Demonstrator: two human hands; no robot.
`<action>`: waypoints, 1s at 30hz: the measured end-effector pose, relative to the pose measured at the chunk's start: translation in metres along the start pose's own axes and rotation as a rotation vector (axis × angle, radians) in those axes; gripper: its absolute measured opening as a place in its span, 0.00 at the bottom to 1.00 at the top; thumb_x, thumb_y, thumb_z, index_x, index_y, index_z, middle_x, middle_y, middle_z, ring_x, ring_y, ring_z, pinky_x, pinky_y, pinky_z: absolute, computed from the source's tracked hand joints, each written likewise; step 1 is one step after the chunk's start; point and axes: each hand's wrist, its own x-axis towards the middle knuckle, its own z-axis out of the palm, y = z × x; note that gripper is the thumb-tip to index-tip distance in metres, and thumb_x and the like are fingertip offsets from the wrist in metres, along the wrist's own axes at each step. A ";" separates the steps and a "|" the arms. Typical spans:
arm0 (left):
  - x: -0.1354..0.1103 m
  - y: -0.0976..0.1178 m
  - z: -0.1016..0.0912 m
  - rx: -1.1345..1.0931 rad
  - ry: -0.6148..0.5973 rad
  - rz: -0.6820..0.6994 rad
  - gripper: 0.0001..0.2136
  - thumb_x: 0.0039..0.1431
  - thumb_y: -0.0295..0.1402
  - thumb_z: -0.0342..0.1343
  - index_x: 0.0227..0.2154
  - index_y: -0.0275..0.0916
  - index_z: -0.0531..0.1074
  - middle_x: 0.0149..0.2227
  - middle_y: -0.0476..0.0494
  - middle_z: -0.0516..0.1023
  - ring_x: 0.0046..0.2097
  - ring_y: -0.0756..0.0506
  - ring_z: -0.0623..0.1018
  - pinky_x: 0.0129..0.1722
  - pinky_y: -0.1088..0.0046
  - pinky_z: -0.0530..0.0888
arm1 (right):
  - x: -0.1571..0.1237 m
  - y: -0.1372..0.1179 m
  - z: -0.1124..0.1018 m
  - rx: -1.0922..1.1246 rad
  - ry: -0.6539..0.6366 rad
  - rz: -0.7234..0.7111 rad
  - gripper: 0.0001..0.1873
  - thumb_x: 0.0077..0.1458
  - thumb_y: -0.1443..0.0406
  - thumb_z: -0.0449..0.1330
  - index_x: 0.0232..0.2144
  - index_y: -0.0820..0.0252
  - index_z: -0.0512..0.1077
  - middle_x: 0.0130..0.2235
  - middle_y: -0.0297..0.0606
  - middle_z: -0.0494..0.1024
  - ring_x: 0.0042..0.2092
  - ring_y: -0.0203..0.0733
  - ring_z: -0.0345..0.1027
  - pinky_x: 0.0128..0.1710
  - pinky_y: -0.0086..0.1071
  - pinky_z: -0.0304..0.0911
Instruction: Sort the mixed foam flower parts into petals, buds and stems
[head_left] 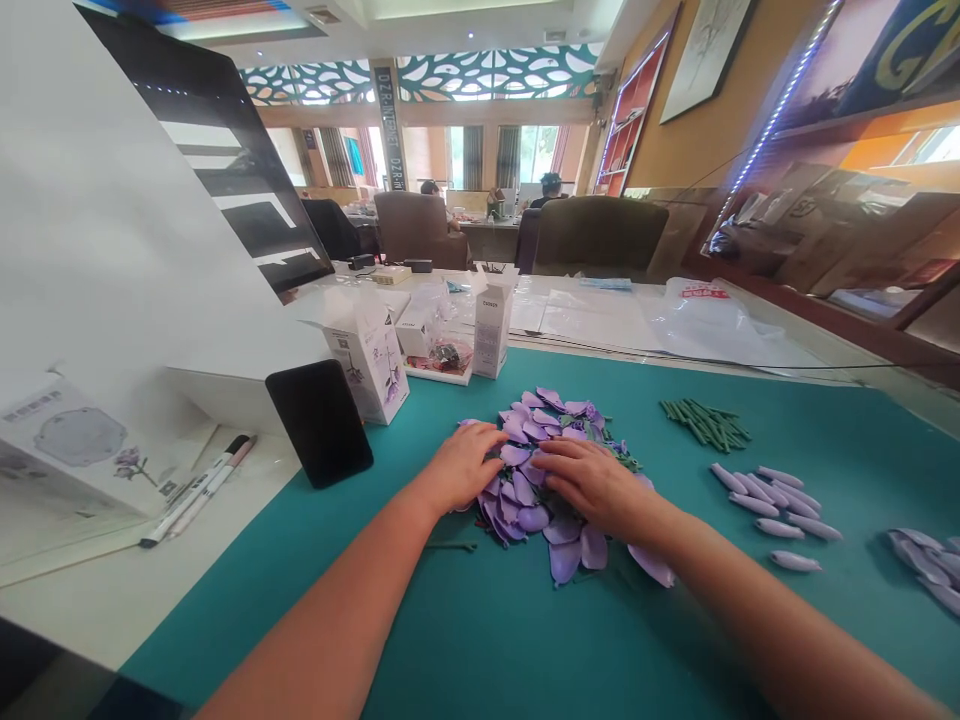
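Observation:
A heap of purple fabric petals (pixel 536 430) lies on the teal mat (pixel 525 640) in front of me. My left hand (pixel 463 462) rests on the heap's left edge, fingers curled over the petals. My right hand (pixel 592 480) lies on top of the heap, fingers stretched flat and pointing left. Neither hand lifts anything clear of the pile; what is under the left fingers is hidden.
A bundle of green stems (pixel 705 422) and a row of pale lilac buds (pixel 780 505) lie to the right. A black phone (pixel 320 422), small white boxes (pixel 371 360), markers (pixel 202 488) and a leaflet (pixel 75 450) stand left. People sit at desks far behind.

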 end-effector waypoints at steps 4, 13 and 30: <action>-0.005 0.006 -0.008 -0.034 -0.098 -0.021 0.25 0.57 0.43 0.52 0.57 0.42 0.62 0.64 0.40 0.56 0.64 0.40 0.55 0.60 0.59 0.58 | -0.029 0.010 -0.009 0.015 0.009 0.042 0.19 0.61 0.58 0.48 0.51 0.47 0.70 0.56 0.39 0.69 0.59 0.52 0.58 0.56 0.52 0.56; -0.005 0.017 0.012 0.049 -0.189 0.036 0.33 0.54 0.54 0.51 0.61 0.50 0.55 0.67 0.44 0.48 0.66 0.33 0.45 0.59 0.40 0.48 | -0.020 0.028 0.000 0.026 0.055 0.064 0.19 0.61 0.60 0.47 0.50 0.52 0.71 0.57 0.42 0.68 0.59 0.50 0.59 0.57 0.49 0.56; 0.003 -0.020 0.001 -0.009 0.104 -0.363 0.30 0.62 0.52 0.35 0.60 0.41 0.58 0.64 0.39 0.55 0.65 0.34 0.52 0.59 0.48 0.53 | -0.083 0.028 0.021 -0.081 -0.031 0.111 0.53 0.44 0.39 0.56 0.66 0.51 0.42 0.66 0.47 0.48 0.65 0.62 0.40 0.59 0.57 0.46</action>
